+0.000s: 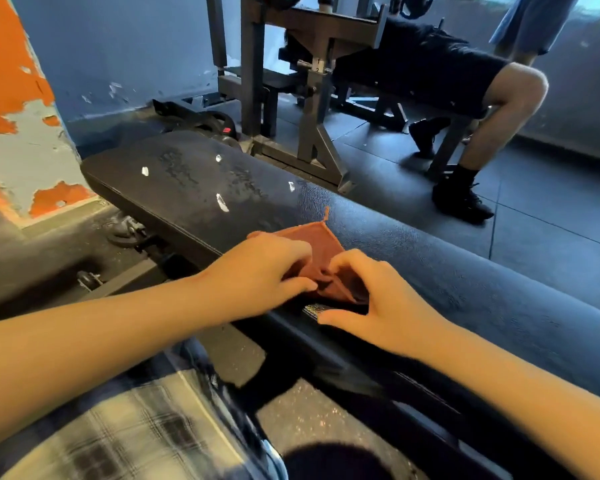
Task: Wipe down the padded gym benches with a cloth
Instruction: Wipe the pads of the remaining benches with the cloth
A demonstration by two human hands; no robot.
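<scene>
The black padded bench (430,265) runs from far left to near right in front of me, standing on a dark tiled floor (551,216). Its textured top shows small white tears (222,202) and dull streaks toward the far left end. A reddish-brown cloth (321,244) lies on the pad by its near edge, bunched where my left hand (264,268) and right hand (371,292) pinch it, its far corner flat.

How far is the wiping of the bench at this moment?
Done, it seems: wet streaks shine on the far end of the bench. In hand: the left hand and right hand pinch the red-brown cloth on it, apparently folding it. Left: the nearer stretch looks dry, and the second bench behind is occupied.
</scene>
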